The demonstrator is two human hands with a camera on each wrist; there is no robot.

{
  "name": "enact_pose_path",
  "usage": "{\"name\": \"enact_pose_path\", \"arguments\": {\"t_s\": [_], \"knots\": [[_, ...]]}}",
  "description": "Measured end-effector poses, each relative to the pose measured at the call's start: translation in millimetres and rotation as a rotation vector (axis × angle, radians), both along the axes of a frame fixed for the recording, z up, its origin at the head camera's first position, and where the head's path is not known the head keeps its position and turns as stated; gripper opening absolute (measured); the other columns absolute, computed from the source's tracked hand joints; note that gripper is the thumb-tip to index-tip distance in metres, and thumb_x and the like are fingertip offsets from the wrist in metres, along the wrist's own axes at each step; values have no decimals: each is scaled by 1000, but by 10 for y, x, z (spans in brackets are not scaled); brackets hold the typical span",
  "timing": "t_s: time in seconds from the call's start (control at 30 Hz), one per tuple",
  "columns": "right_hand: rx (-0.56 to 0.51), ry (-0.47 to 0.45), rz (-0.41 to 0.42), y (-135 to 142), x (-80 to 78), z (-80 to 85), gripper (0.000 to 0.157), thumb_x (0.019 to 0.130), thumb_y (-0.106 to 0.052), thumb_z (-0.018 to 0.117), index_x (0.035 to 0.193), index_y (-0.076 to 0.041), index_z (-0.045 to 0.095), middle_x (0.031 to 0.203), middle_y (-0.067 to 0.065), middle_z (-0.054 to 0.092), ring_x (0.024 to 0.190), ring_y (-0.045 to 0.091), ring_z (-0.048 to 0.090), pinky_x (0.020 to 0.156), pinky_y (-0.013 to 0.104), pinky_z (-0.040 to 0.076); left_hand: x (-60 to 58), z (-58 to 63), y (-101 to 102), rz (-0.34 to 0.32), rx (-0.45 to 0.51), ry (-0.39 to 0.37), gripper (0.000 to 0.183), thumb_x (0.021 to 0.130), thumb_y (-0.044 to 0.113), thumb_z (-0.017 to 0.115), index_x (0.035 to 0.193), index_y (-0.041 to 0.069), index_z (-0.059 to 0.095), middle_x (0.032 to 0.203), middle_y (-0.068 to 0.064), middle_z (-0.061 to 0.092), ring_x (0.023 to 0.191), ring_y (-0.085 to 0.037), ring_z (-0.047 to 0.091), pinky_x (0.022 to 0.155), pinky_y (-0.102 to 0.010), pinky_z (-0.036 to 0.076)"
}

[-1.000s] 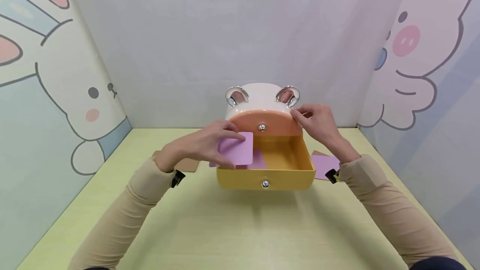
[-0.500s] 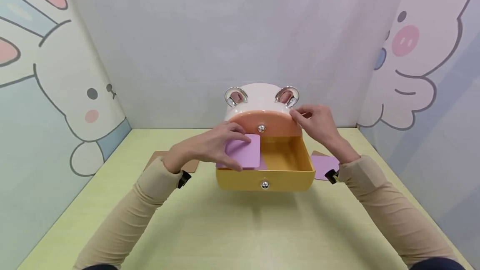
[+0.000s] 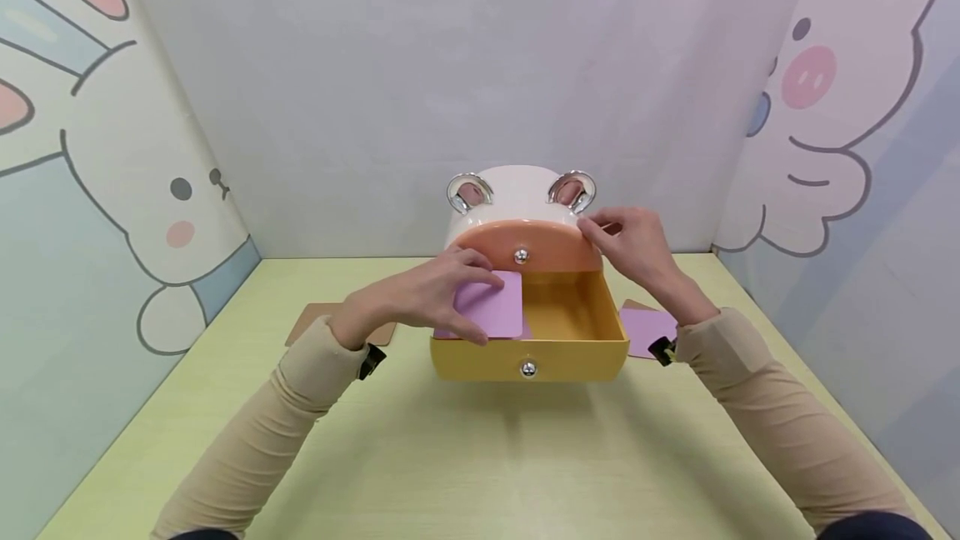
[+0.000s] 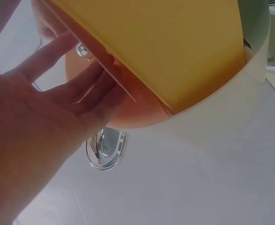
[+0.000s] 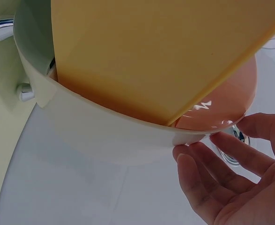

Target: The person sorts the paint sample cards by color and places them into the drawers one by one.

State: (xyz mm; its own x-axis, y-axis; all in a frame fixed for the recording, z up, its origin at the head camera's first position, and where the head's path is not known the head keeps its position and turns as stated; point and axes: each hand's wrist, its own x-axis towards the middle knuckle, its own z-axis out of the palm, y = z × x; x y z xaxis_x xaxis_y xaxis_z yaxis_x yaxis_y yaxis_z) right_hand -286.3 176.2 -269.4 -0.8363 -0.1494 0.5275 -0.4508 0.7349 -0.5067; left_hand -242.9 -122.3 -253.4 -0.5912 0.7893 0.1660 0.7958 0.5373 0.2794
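Observation:
My left hand [image 3: 420,290] holds a thin purple square card [image 3: 491,307] with rounded corners, thumb at its near edge and fingers at the far side. The card lies over the left half of the pulled-out yellow drawer [image 3: 577,307], with more purple showing beneath it. In the left wrist view the card [image 4: 121,85] is seen edge-on beside the drawer. My right hand [image 3: 633,244] grips the upper right edge of the white bear-eared drawer cabinet [image 3: 517,190], thumb and fingertips at the rim. The upper orange drawer [image 3: 547,244] is closed.
A brown card [image 3: 309,319] lies on the table left of the cabinet, partly behind my left forearm. On the right, another purple card [image 3: 645,330] overlaps a brown one [image 3: 636,305] near my right wrist. Printed walls stand on both sides.
My left hand has moved right and slightly down with the purple card, bringing it further over the drawer. The right hand has kept its place on the cabinet.

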Motion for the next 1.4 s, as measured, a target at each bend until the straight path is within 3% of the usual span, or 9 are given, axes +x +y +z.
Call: {"name": "enact_pose_path", "arguments": {"t_s": [0.3, 0.43, 0.6, 0.7, 0.87, 1.13, 1.27, 1.4], "knots": [[-3, -6, -1, -6, 11, 6, 33, 96, -31, 58, 101, -3, 74, 92, 15, 73, 85, 28, 64, 71, 34, 52, -23, -24, -2, -8, 9, 22, 64, 69, 42, 85, 122, 12, 65, 127, -8, 53, 127, -24, 37, 106, -40, 41], [2, -4, 2, -6, 9, 5, 33, 96, -32, 58, 101, -4, 74, 92, 15, 73, 85, 28, 65, 72, 37, 54, -57, -4, -39, 10, 125, 73, 56, 74, 35, 83, 120, 8, 65, 121, -9, 58, 117, -24, 50, 101, -40, 45], [16, -12, 45, 70, -1, -14, 32, 97, -32, 58, 106, -5, 73, 98, 15, 73, 88, 29, 65, 76, 43, 55, -173, -7, -107, 157, 349, 247, 37, 82, 18, 77, 112, 0, 64, 113, -14, 61, 102, -29, 58, 90, -41, 51], [43, -23, 70, 227, -27, -78, 31, 97, -29, 57, 114, -5, 70, 106, 16, 71, 91, 30, 65, 77, 46, 55, -263, -45, -132, 236, 381, 303, 35, 84, 15, 75, 113, 0, 62, 116, -15, 59, 106, -29, 56, 92, -42, 51], [179, -112, 93, 640, -90, -314, 39, 93, -31, 64, 120, -3, 66, 115, 19, 69, 99, 34, 64, 78, 49, 57, -386, -132, -155, 248, 388, 281, 35, 85, 14, 73, 115, 1, 62, 114, -15, 61, 99, -30, 57, 89, -42, 52], [444, -253, 227, 1102, -158, -978, 72, 73, -39, 83, 127, 2, 59, 125, 23, 63, 116, 44, 57, 98, 60, 44, -441, -174, -161, 243, 412, 249, 32, 86, 13, 72, 115, 2, 63, 110, -13, 64, 92, -28, 59, 85, -43, 55], [543, -328, 251, 1147, -155, -1158, 87, 62, -40, 88, 133, -1, 55, 126, 24, 61, 113, 45, 56, 90, 66, 44, -436, -165, -158, 253, 397, 240, 32, 87, 13, 72, 116, 2, 62, 112, -13, 64, 93, -27, 60, 86, -41, 55], [550, -407, 237, 1147, -179, -1252, 92, 60, -38, 89, 137, -3, 52, 125, 21, 61, 102, 34, 57, 81, 54, 49, -429, -158, -160, 260, 385, 229, 33, 87, 13, 71, 117, 3, 62, 113, -12, 64, 95, -27, 60, 88, -41, 55]]}}
